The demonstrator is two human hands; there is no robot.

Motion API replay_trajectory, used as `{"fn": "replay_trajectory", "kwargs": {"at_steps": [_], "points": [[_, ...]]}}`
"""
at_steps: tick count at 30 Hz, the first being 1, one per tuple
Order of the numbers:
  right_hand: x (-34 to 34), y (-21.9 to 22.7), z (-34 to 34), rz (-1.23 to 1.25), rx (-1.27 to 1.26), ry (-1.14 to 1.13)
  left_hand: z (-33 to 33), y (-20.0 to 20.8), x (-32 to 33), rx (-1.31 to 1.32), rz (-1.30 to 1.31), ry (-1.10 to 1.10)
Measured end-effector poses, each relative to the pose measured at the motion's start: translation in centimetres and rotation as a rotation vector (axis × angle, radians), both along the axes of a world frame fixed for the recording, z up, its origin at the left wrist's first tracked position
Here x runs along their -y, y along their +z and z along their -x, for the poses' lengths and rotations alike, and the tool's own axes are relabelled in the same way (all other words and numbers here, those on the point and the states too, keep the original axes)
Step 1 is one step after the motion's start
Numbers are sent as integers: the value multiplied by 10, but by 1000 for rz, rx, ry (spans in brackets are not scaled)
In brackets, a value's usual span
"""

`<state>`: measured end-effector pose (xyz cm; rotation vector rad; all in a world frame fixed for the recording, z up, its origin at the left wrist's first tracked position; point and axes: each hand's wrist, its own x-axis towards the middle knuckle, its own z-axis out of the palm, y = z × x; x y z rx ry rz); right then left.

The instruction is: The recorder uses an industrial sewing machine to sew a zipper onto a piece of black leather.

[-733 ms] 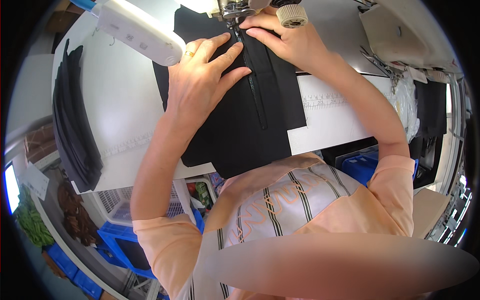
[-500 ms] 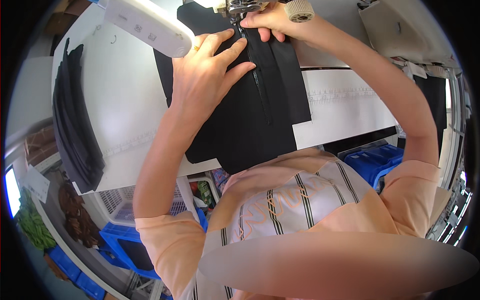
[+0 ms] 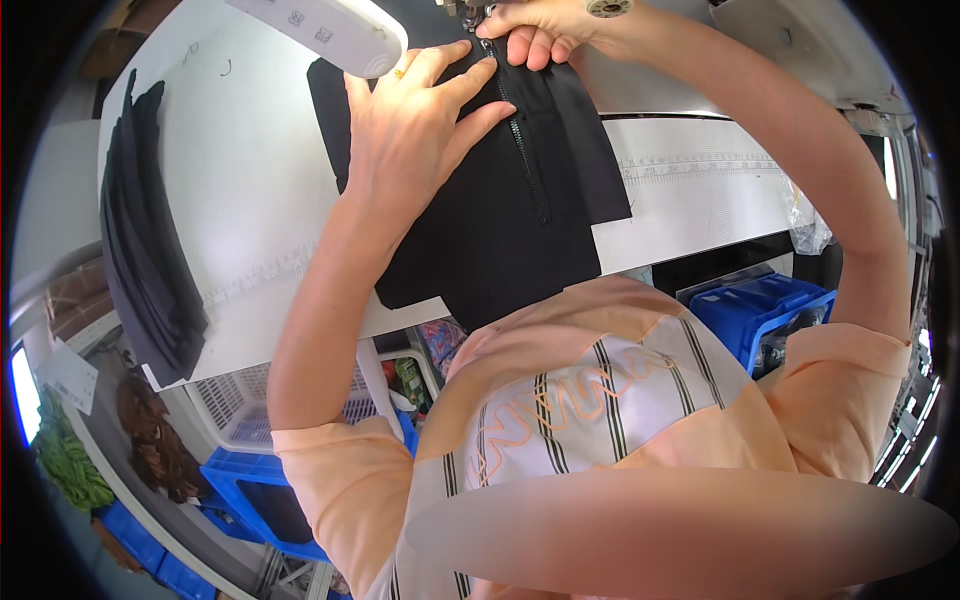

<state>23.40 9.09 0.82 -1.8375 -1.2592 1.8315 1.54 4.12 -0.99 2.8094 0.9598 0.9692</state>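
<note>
- The black fabric piece [image 3: 490, 260] lies spread on the white table [image 3: 245, 170] right in front of the person, its far end up by the metal foot of the sewing machine [image 3: 472, 14] and its near edge reaching the table's front.
- A dark-toothed zipper [image 3: 522, 160] runs lengthwise along it, slanting slightly toward the person's right at the near end.
- The left hand [image 3: 408, 120] rests on the cloth, palm down, fingers spread and clasping nothing; the thumb and forefinger tips come to the zipper, and a gold ring [image 3: 399, 73] shows on one finger.
- The right hand [image 3: 540, 32] is at the zipper's far end, just beside the foot, forefinger stretched toward it and the other fingers curled under; from here I can't tell whether it pinches the cloth.
- The two hands are apart, though their fingertips are near each other.
- Over the left hand hangs a rounded white device [image 3: 330, 32].
- Ruler markings [image 3: 690, 168] cross the table to the right, with a clear plastic bag [image 3: 808, 222] at its edge.
- A stack of dark cloth [image 3: 150, 240] lies along the table's left end.
- Lower down on the left are a white basket [image 3: 225, 402], a blue crate [image 3: 250, 490] and brown and green bundles; a blue bin [image 3: 745, 305] sits to the right.
</note>
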Motion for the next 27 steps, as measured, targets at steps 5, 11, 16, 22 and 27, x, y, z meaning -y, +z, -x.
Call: {"fn": "replay_trajectory", "kwargs": {"at_steps": [5, 11, 16, 22, 27], "points": [[-6, -3, 7, -6, 203, 45, 1, -3, 0, -2, 1, 8], [1, -4, 8, -109, 133, 16, 2, -4, 0, -4, 2, 24], [-4, -9, -2, -94, 66, 49, -1, -3, 1, -2, 13, 28], [21, 1, 0, -300, 0, 33, 2, -4, 2, -23, 35, 44], [67, -12, -7, -1348, 551, 358, -2, 3, 5, -44, 28, 39]]}}
